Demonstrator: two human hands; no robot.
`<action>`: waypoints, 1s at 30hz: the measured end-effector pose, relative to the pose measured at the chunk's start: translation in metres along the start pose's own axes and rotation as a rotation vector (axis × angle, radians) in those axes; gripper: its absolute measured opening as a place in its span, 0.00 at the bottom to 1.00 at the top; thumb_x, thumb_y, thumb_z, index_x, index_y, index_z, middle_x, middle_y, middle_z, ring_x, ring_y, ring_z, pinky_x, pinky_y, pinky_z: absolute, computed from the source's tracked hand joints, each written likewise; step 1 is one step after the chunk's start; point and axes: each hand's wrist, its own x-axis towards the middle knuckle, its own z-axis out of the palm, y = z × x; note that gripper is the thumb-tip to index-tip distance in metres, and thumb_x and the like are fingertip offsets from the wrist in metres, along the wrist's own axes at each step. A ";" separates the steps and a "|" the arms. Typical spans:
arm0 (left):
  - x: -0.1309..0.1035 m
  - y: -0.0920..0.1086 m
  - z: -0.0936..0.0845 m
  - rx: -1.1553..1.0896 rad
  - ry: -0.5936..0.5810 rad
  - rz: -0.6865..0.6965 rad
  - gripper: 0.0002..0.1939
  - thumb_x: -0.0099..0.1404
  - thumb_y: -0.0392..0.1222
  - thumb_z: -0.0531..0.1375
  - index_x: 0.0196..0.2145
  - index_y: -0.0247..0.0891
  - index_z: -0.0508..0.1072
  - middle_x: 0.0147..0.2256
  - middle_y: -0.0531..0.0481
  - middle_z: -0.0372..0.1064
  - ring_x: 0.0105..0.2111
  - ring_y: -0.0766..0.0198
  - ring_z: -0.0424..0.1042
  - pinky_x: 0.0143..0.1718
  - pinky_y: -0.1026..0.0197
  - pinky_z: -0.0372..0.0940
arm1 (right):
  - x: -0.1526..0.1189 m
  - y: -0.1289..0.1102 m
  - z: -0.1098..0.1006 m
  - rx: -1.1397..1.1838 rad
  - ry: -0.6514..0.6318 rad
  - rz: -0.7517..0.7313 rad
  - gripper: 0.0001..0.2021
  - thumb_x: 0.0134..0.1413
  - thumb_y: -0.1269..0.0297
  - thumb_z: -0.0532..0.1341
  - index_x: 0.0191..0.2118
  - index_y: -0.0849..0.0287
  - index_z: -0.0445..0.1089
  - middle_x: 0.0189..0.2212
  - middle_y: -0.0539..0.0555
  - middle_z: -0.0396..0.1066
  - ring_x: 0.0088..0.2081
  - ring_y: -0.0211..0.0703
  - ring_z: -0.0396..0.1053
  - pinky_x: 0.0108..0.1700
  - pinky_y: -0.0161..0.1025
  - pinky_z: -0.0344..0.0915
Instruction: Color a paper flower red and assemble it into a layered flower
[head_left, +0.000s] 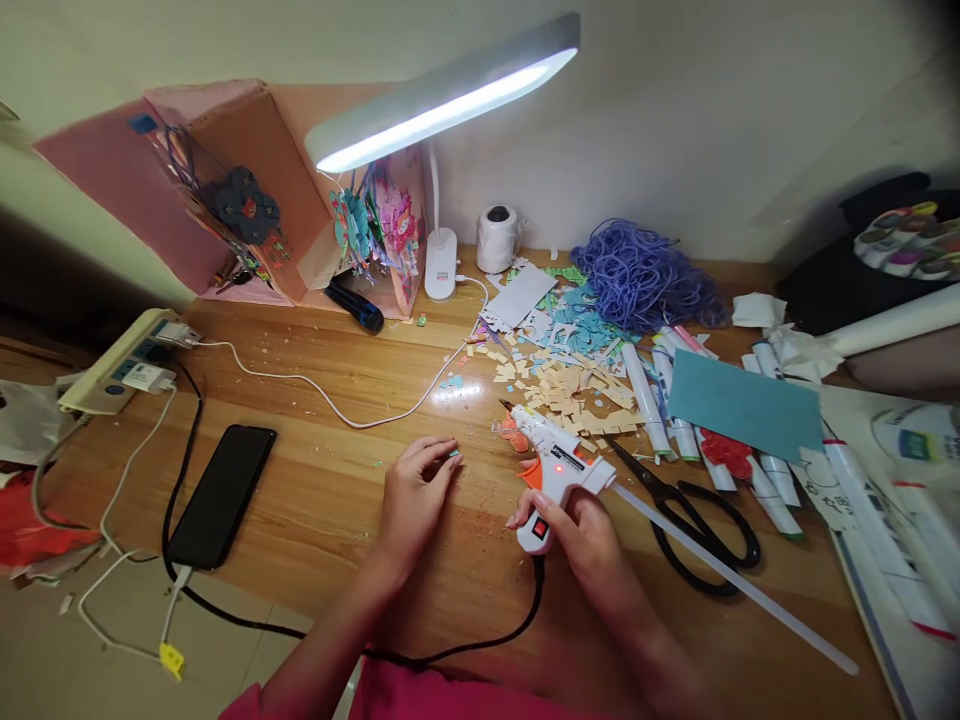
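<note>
My right hand point(581, 535) is wrapped round the handle of a white and orange hot glue gun point(559, 470), whose small red light glows. Its nozzle points up and left, and a long glue stick point(750, 580) sticks out of the back. Thumb and fingers of my left hand point(420, 490) pinch a tiny teal paper piece point(454, 453) just above the wooden table. Beyond the nozzle lies an orange paper cutout point(514, 432). Black scissors point(697, 525) rest partly open to the right of the glue gun, under its glue stick.
Paper scraps point(570, 390), purple cord point(645, 275) and markers point(645, 395) crowd the back right, with a teal sheet point(746, 400) on top. A lit lamp point(450, 100) hangs overhead. At left are a phone point(221, 495), a power strip point(124, 365) and trailing cables.
</note>
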 end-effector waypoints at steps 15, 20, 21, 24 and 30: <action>0.006 0.001 -0.021 0.348 -0.182 0.161 0.09 0.64 0.43 0.55 0.30 0.39 0.73 0.30 0.48 0.69 0.32 0.60 0.67 0.33 0.61 0.60 | -0.001 0.005 -0.003 -0.070 -0.069 0.031 0.23 0.53 0.44 0.53 0.39 0.62 0.65 0.20 0.50 0.67 0.23 0.41 0.67 0.25 0.35 0.63; 0.006 0.000 -0.019 0.344 -0.209 0.158 0.09 0.61 0.46 0.58 0.28 0.39 0.70 0.28 0.51 0.68 0.28 0.63 0.66 0.29 0.63 0.58 | 0.000 0.006 -0.007 -0.080 -0.123 0.105 0.23 0.50 0.42 0.55 0.34 0.61 0.66 0.19 0.50 0.68 0.20 0.39 0.66 0.22 0.34 0.62; 0.008 -0.001 -0.020 0.332 -0.214 0.157 0.08 0.60 0.46 0.59 0.29 0.39 0.70 0.28 0.51 0.68 0.27 0.63 0.66 0.29 0.63 0.58 | 0.000 0.007 -0.008 -0.092 -0.142 0.121 0.23 0.51 0.42 0.55 0.32 0.61 0.66 0.19 0.50 0.68 0.19 0.39 0.66 0.22 0.33 0.62; 0.017 -0.005 -0.024 0.292 -0.219 0.162 0.08 0.59 0.45 0.61 0.34 0.38 0.71 0.30 0.51 0.67 0.28 0.65 0.66 0.29 0.64 0.59 | 0.001 0.011 -0.008 -0.134 -0.174 0.133 0.24 0.52 0.43 0.52 0.26 0.61 0.66 0.18 0.51 0.67 0.19 0.37 0.65 0.21 0.32 0.61; 0.029 -0.011 -0.028 0.217 -0.267 0.194 0.08 0.60 0.42 0.59 0.37 0.38 0.73 0.31 0.50 0.67 0.30 0.64 0.67 0.32 0.64 0.61 | 0.003 0.014 -0.003 -0.245 -0.174 0.104 0.24 0.55 0.47 0.50 0.18 0.61 0.64 0.15 0.49 0.64 0.17 0.34 0.60 0.20 0.31 0.57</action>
